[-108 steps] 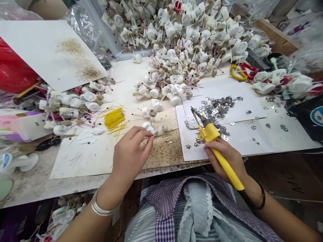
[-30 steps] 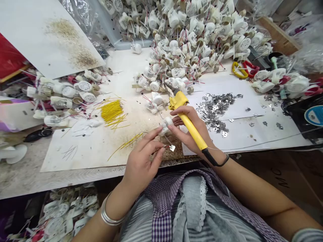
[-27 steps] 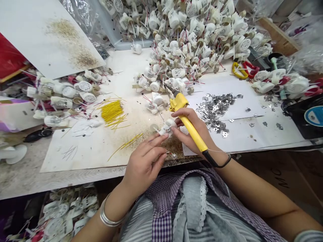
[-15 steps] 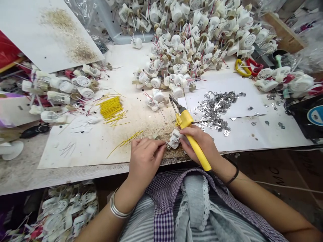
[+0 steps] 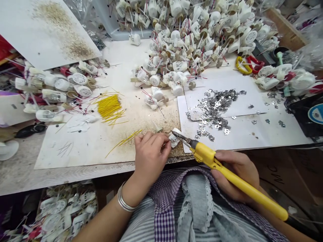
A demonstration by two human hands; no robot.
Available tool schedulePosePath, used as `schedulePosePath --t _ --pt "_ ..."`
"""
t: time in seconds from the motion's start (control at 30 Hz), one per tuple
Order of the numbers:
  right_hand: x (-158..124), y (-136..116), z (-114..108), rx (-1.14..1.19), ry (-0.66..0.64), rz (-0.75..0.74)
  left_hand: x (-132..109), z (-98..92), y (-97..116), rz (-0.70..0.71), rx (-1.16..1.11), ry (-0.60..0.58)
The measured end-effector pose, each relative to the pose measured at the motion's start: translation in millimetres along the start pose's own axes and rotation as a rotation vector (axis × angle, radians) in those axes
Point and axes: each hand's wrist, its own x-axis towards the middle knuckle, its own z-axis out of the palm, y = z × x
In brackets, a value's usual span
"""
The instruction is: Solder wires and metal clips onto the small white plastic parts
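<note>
My left hand [image 5: 150, 155] rests at the table's near edge, its fingers pinched on a small white plastic part [image 5: 174, 138] that lies on a scorched, brown-speckled patch of the board. My right hand [image 5: 237, 176] is wrapped round the yellow handle of a soldering iron [image 5: 227, 173]. The iron's dark tip [image 5: 178, 135] touches the white part from the right.
A big heap of white motor parts with red wires [image 5: 191, 37] fills the back. Silver metal tabs [image 5: 214, 109] lie on white paper to the right. Yellow wire pieces [image 5: 109, 107] and more white parts [image 5: 55, 90] sit left. Yellow and red scissors [image 5: 246, 64] lie far right.
My right hand has drawn back towards my body and turned the iron, so its tip now points left onto the part. My left hand still pinches the part at the table edge.
</note>
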Motion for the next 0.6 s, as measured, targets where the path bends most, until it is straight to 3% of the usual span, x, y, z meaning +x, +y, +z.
schedulePosePath --t 0.17,0.33,0.5,0.6 --pt "15.8 -16.0 -3.9 0.027 -0.141 -0.214 -1.1 -1.4 1.6 0.015 0.01 -0.005" --pt "12.8 -17.9 -6.7 -0.115 -0.214 -0.225 -1.3 -2.1 2.5 0.016 0.026 -0.025" --pt "6.2 -13.4 -8.7 -0.113 -0.34 -0.227 0.2 -2.3 3.2 0.021 0.041 -0.035" --pt "9.4 -17.3 -8.9 -0.135 -0.32 -0.224 0.9 -2.6 3.7 0.017 0.038 -0.037"
